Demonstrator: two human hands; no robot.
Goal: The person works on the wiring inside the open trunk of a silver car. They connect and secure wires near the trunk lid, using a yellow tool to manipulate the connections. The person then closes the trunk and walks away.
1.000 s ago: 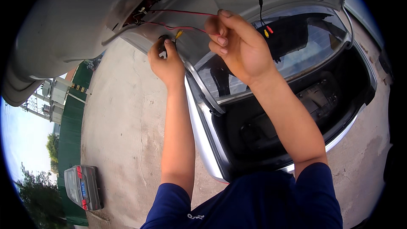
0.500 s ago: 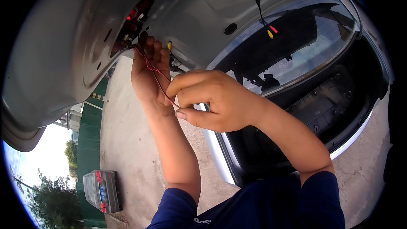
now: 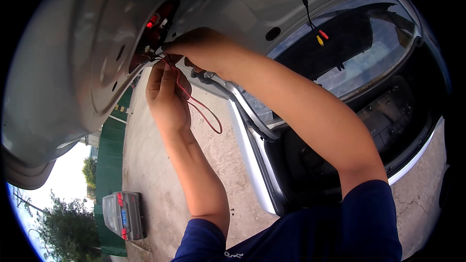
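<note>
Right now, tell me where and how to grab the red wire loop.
Pinch the red wire loop at its rounded lower bend, probably best from the picture's lower right: that bend hangs free, while its upper end runs into the left hand.

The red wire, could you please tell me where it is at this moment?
In the head view, the red wire is left of centre, held by the left hand, its loop hanging just to that hand's right and below the right hand.
</note>
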